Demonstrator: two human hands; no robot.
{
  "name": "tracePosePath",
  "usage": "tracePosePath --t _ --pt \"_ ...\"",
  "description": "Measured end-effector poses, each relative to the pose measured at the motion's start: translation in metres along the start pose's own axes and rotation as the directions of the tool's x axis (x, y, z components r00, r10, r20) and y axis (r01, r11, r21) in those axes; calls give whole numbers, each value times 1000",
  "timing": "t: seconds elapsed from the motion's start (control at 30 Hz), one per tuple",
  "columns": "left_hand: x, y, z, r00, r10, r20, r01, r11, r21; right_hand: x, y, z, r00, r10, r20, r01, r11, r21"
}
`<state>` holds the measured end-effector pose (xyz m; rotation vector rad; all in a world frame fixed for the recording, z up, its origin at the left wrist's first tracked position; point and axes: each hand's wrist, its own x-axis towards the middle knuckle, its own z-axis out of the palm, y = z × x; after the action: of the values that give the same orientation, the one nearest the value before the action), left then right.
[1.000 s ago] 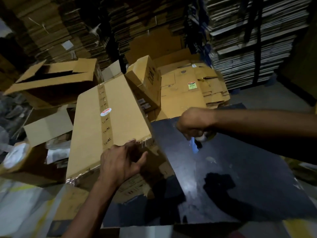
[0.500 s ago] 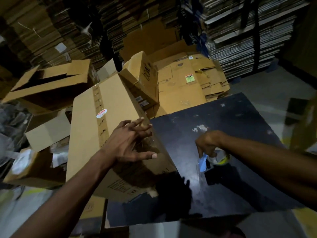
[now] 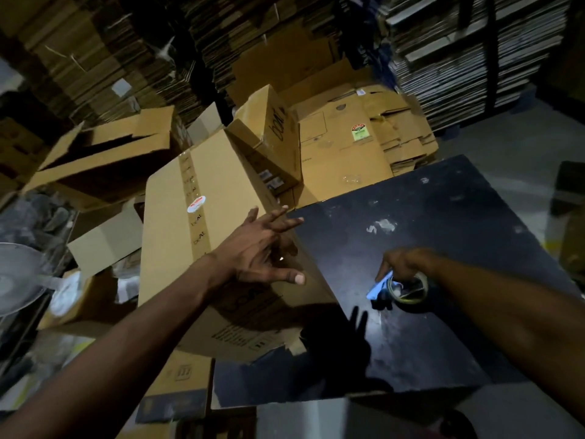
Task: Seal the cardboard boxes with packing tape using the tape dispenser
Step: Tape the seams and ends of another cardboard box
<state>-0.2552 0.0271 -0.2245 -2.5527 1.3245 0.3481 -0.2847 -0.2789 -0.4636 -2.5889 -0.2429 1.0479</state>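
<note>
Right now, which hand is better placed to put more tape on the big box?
The right hand. It grips the tape dispenser on the dark table. The left hand is open, fingers spread over the big cardboard box, better placed to steady it.

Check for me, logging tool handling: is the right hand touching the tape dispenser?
Touching. The head view shows the right hand with fingers curled onto the tape dispenser.

Two bare forearms, sleeveless in view, left hand (image 3: 264,248) ringless.
</note>
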Motion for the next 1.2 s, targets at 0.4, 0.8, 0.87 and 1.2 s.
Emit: tracePosePath --t 0.4,0.8,0.87,1.2 --pt "-3 -26 2 947 -211 -240 -38 670 -741 13 12 21 956 117 -268 -112 993 34" --pt "-3 -29 16 939 -262 -224 49 744 -666 -58 -184 7 320 -131 -938 678 723 130" --pt "-4 -28 16 939 -257 -229 47 755 -654 -46 -187 11 227 -64 -972 728 674 126" --pt "-3 -29 19 934 -259 -247 38 758 -652 -43 -163 4 -86 -243 -966 581 776 -246"
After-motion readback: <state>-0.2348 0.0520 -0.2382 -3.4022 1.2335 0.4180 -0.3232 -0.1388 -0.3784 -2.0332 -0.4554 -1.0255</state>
